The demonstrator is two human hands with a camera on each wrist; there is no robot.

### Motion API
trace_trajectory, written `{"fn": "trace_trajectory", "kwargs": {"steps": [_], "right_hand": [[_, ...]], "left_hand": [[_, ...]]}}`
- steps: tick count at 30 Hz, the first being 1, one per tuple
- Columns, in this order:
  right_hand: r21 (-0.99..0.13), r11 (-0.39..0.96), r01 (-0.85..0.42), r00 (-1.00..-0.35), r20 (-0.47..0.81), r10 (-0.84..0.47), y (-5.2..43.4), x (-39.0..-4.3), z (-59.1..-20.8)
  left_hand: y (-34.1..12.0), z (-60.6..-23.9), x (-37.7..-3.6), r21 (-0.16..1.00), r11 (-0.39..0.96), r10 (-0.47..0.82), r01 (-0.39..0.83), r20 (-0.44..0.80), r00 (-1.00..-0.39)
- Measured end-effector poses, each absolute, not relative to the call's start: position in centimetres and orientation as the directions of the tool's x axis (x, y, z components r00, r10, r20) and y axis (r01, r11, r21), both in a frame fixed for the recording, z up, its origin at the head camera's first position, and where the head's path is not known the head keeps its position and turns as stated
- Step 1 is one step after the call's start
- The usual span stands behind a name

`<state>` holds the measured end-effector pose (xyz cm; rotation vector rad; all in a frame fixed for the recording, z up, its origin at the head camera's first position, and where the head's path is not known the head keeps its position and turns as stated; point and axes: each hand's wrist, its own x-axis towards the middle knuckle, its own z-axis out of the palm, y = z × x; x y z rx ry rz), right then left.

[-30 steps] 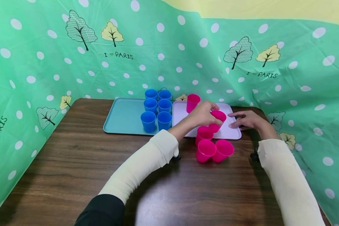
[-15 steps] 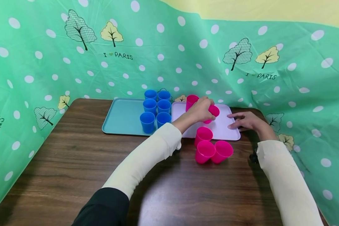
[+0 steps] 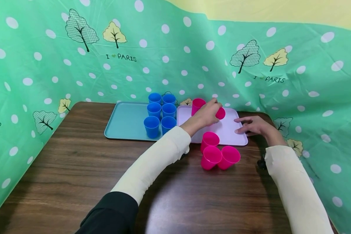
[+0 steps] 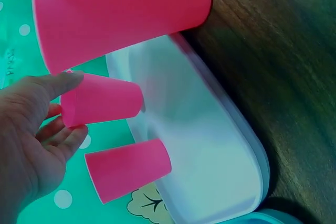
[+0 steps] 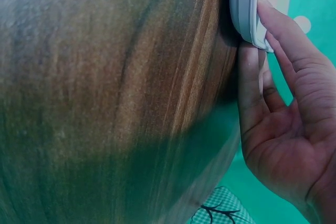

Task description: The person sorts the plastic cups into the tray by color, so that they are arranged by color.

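Left hand (image 3: pixel 206 113) grips a pink plastic cup (image 3: pixel 220 113) at centre frame; we risk clipping the upright pink cup (image 3: pixel 198 106) beside it. Right hand (image 3: pixel 253 125), fingers straight, steadies the white tray (image 3: pixel 231 135).

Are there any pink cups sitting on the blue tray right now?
No, the blue tray holds only six blue cups, while the pink cups are on the table or at the white tray.
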<state>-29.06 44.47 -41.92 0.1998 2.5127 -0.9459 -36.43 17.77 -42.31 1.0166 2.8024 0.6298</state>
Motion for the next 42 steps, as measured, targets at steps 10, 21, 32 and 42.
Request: {"fn": "trace_trajectory", "kwargs": {"steps": [10, 21, 32, 42], "right_hand": [[-0.599, 0.754, 0.270, -0.899, -0.437, -0.025, 44.4, -29.0, -42.1], [-0.594, 0.759, 0.267, -0.899, -0.437, -0.026, 44.6, -29.1, -42.1], [-0.602, 0.750, 0.273, -0.896, -0.442, -0.029, 44.4, -29.0, -42.2], [-0.604, 0.751, 0.267, -0.899, -0.438, -0.033, 44.6, -29.0, -42.2]], "left_hand": [[17.1, -39.8, -33.6, 0.368, 0.715, 0.627, 0.594, 0.038, -0.778], [15.4, -36.8, -30.7, 0.117, 0.819, 0.556, 0.562, 0.082, -0.827], [14.8, -36.8, -30.4, 0.110, 0.848, 0.521, 0.519, 0.009, -0.853], [14.4, -36.9, -30.6, 0.119, 0.838, 0.536, 0.533, 0.011, -0.844]]}}
